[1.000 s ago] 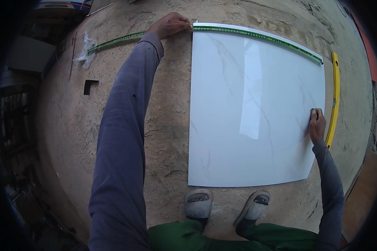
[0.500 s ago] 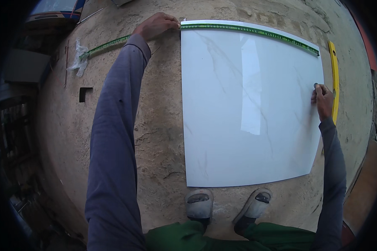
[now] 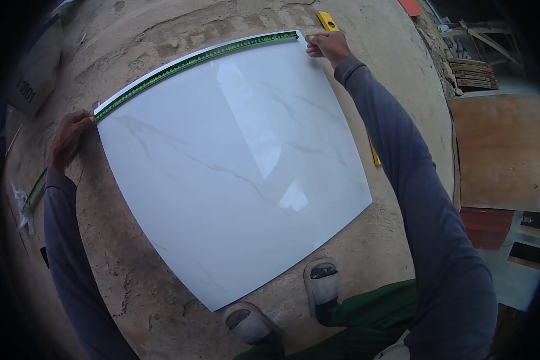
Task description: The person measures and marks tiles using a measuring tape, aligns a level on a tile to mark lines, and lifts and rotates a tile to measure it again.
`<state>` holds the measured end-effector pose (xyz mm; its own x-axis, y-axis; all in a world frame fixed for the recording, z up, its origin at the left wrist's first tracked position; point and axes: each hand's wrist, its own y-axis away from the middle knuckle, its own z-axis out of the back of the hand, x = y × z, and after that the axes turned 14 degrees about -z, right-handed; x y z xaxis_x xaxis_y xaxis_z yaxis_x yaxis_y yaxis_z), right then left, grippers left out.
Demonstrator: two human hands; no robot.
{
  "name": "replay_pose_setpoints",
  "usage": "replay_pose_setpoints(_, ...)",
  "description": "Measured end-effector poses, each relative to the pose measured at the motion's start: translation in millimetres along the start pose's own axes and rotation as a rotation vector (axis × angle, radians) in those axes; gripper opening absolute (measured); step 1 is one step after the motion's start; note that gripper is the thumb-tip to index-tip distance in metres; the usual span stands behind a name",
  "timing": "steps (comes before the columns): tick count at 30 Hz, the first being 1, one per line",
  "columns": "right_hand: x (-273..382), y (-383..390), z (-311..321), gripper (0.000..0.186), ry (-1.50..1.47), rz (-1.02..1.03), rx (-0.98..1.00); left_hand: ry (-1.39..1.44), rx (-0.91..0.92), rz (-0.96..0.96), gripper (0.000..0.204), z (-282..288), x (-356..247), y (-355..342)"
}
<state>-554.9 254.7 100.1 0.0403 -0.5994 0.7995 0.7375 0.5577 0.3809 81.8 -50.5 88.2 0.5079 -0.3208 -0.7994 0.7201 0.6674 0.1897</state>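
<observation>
A large white slab with grey marble veins [image 3: 192, 192] lies on the rough ground in front of my feet. Along its far edge stretches a green tape measure [image 3: 198, 59], one end near the far right corner. My left hand [image 3: 69, 137] pinches the tape at the slab's far left corner; more tape runs out beyond that hand. Just off the far right corner, my right hand [image 3: 329, 47] is closed with thumb and fingers together around something small and dark. What that is cannot be made out.
A yellow spirit level [image 3: 328, 21] lies beyond the slab's right side, partly behind my right arm. Clear plastic [image 3: 25, 207] sits by the tape's far-left stretch. To the right are a brown board [image 3: 501, 150] and stacked strips [image 3: 474, 75]. A pale sack [image 3: 36, 66] stands at left.
My right hand has moved up along the slab's right side to its far corner. My left hand still holds the tape at the left corner. The view has swung to the right.
</observation>
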Motion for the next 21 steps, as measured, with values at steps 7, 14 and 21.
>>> replay_pose_setpoints(7, 1, -12, -2, 0.023, 0.013, -0.08, -0.019, -0.19, 0.051, 0.003, 0.04, 2, -5, -2)
replay_pose_setpoints(14, 9, -33, -13, 0.021, 0.136, 0.008, -0.063, -0.113, 0.033, -0.034, 0.034, 2, -7, -2)
replay_pose_setpoints(21, 6, -54, -14, 0.027, 0.324, 0.04, -0.128, -0.141, -0.016, -0.099, 0.028, -12, -24, -4)
